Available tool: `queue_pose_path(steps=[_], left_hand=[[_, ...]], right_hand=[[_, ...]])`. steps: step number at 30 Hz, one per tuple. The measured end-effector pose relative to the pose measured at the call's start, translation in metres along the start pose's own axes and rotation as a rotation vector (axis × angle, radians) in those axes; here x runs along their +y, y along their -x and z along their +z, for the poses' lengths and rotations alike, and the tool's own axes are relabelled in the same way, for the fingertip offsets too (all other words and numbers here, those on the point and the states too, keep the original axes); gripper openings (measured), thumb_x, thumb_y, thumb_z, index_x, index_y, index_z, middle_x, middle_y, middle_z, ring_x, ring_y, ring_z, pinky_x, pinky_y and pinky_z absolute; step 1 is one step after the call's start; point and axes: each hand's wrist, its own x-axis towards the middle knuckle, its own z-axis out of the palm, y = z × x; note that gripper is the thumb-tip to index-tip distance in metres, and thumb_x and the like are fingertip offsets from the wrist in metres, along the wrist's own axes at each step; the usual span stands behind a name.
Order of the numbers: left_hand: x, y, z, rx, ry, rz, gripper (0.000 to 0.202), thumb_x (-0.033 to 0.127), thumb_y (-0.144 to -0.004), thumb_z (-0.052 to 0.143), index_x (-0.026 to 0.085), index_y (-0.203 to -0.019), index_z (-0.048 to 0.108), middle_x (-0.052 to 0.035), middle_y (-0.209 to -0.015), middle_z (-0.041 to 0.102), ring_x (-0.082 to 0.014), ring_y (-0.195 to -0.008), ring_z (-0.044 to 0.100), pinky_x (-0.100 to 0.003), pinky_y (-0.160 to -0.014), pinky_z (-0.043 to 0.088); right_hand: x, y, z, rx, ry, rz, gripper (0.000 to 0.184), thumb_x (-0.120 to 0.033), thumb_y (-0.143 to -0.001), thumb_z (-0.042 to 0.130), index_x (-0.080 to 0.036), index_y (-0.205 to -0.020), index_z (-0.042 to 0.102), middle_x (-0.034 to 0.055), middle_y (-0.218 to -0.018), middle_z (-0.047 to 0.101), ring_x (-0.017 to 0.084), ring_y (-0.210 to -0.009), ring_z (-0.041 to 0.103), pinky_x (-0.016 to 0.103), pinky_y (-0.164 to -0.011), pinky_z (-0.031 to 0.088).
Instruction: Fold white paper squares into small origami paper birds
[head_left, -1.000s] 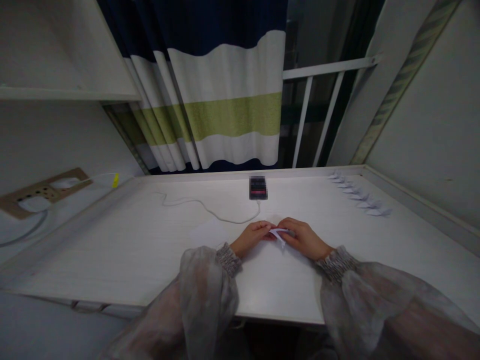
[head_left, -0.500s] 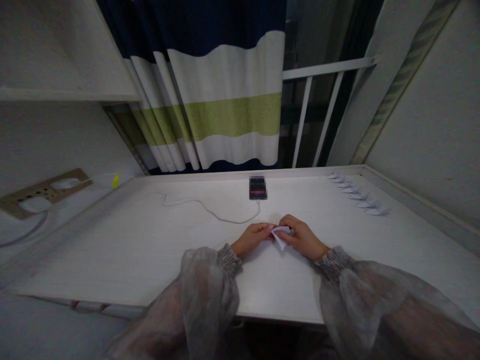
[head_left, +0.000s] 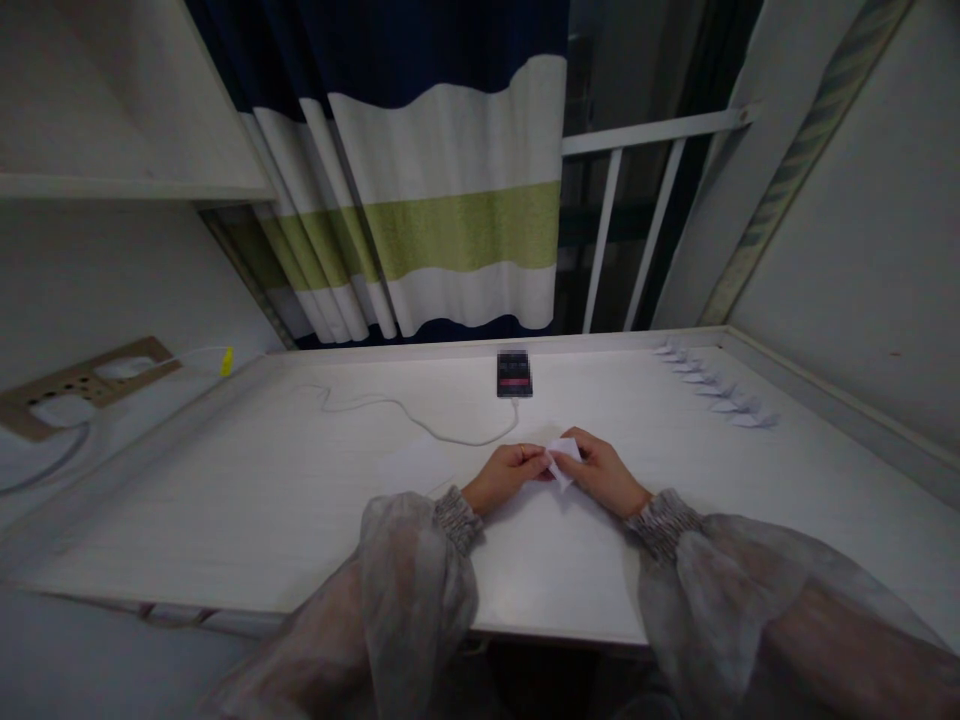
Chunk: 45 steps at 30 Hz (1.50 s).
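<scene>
Matt white paper piece (head_left: 562,462), pale wood-grain desk (head_left: 300,500), sheer cloth sleeves (head_left: 420,590), woven curtain (head_left: 450,230)

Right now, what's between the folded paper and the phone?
Just a white cable curving over the desk beyond the folded paper, shown in the head view.

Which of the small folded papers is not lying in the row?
The folded paper pinched between left hand and right hand; the others lie in a row near the right edge.

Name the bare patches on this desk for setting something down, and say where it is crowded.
Bare: the desk's near-left corner, below the cable; the right part, between right hand and the folded row. Crowded: the middle, where left hand and right hand hold the paper, phone beyond.
</scene>
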Motion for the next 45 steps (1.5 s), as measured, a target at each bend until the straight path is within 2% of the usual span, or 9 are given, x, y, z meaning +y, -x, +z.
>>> queue_pose_path(steps=[8, 13, 17, 21, 30, 37, 40, 45], left_hand=[[0.0017, 0.0013, 0.0013, -0.004, 0.216, -0.021, 0.039, 0.046, -0.063, 0.063, 0.008, -0.071, 0.064, -0.0048, -0.065, 0.061, -0.0109, -0.064, 0.055, -0.027, -0.07, 0.044], [-0.0001, 0.0004, 0.0011, 0.034, 0.123, -0.002, 0.037, 0.043, -0.06, 0.066, 0.008, -0.074, 0.065, -0.0036, -0.066, 0.061, -0.0097, -0.062, 0.053, -0.026, -0.071, 0.043], [-0.0001, -0.0001, 0.0008, 0.009, 0.083, 0.006, 0.039, 0.044, -0.061, 0.064, 0.008, -0.076, 0.066, -0.0036, -0.067, 0.062, -0.0108, -0.063, 0.054, -0.027, -0.072, 0.043], [-0.0004, -0.0004, 0.0001, 0.032, 0.051, -0.018, 0.04, 0.043, -0.058, 0.066, 0.009, -0.079, 0.066, -0.0033, -0.067, 0.062, -0.0106, -0.063, 0.054, -0.027, -0.071, 0.043], [-0.0039, -0.0015, -0.0022, 0.013, 0.001, -0.025, 0.034, 0.038, -0.06, 0.066, 0.009, -0.077, 0.066, -0.0027, -0.066, 0.063, -0.0091, -0.06, 0.052, -0.023, -0.066, 0.042], [-0.0011, 0.0001, -0.0016, -0.035, -0.01, -0.043, 0.03, 0.035, -0.061, 0.066, 0.009, -0.076, 0.067, -0.002, -0.066, 0.062, -0.0076, -0.058, 0.05, -0.021, -0.063, 0.04], [0.0004, 0.0009, -0.0011, -0.06, -0.03, -0.057, 0.03, 0.034, -0.06, 0.067, 0.009, -0.077, 0.067, -0.0016, -0.064, 0.061, -0.0069, -0.056, 0.049, -0.021, -0.061, 0.04], [0.0019, 0.0019, -0.0001, -0.053, -0.038, -0.086, 0.032, 0.033, -0.058, 0.068, 0.009, -0.079, 0.068, -0.002, -0.064, 0.062, -0.007, -0.055, 0.05, -0.021, -0.06, 0.04]], right_hand=[[-0.004, 0.0, -0.002, -0.013, -0.08, -0.005, 0.016, -0.032, -0.073, 0.053, -0.017, -0.068, 0.051, -0.0002, -0.069, 0.046, 0.013, -0.064, 0.047, 0.025, -0.058, 0.039], [-0.0023, 0.0007, -0.0007, -0.006, -0.082, 0.002, 0.014, -0.031, -0.073, 0.053, -0.017, -0.07, 0.051, -0.0004, -0.07, 0.046, 0.013, -0.066, 0.046, 0.026, -0.059, 0.039], [0.0003, 0.001, 0.001, 0.003, -0.096, 0.008, 0.014, -0.03, -0.073, 0.052, -0.017, -0.071, 0.05, -0.001, -0.068, 0.044, 0.013, -0.065, 0.045, 0.025, -0.058, 0.038], [0.0005, 0.0002, 0.0017, 0.004, -0.114, 0.015, 0.012, -0.029, -0.071, 0.053, -0.017, -0.071, 0.05, -0.0005, -0.069, 0.045, 0.013, -0.065, 0.045, 0.025, -0.058, 0.038], [-0.0039, 0.0009, -0.0011, -0.022, -0.16, 0.03, 0.015, -0.031, -0.074, 0.049, -0.017, -0.071, 0.05, -0.0007, -0.067, 0.046, 0.013, -0.063, 0.044, 0.025, -0.058, 0.037], [-0.0066, 0.0006, -0.004, 0.06, -0.184, -0.029, 0.011, -0.027, -0.071, 0.054, -0.017, -0.067, 0.054, 0.0011, -0.071, 0.051, 0.015, -0.071, 0.049, 0.027, -0.068, 0.038], [-0.0073, 0.0001, -0.0049, 0.04, -0.267, 0.012, 0.012, -0.028, -0.071, 0.054, -0.017, -0.069, 0.057, 0.0009, -0.071, 0.054, 0.015, -0.072, 0.05, 0.027, -0.068, 0.038], [-0.0039, -0.0001, -0.0036, -0.007, -0.42, 0.132, 0.013, -0.03, -0.07, 0.057, -0.017, -0.068, 0.058, -0.0015, -0.064, 0.053, 0.012, -0.062, 0.048, 0.024, -0.058, 0.037]])
